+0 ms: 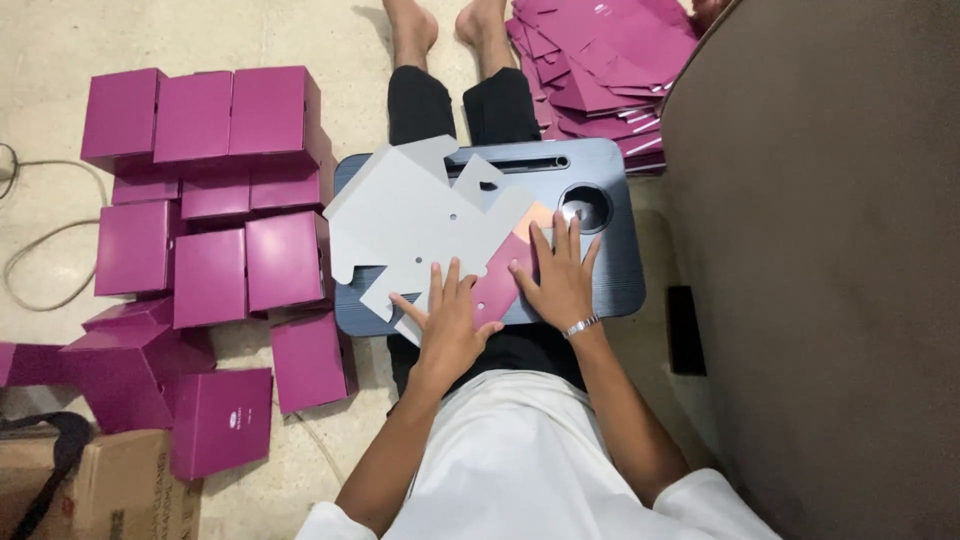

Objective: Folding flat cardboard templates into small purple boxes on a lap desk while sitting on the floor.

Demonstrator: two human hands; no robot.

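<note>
Both hands lie flat with the fingers spread, gripping nothing. The left hand (447,318) presses its palm on the near edge of a flat die-cut box blank (425,222), grey side up, while the right hand (557,275) bears down on a flap folded over to show its magenta face (497,285). The blank rests on a dark lap desk (610,215) across the person's knees, its far corner overhanging the desk's left edge.

By the look of it, the step in hand is creasing that first flap (the fold seems freshly pressed, not yet raised into a wall). The next move would call for lifting the panel along the crease while the other hand pins the sheet.

To the left, finished magenta boxes (210,190) stand on the floor; a pile of unfolded blanks (600,60) lies beyond the desk.
</note>
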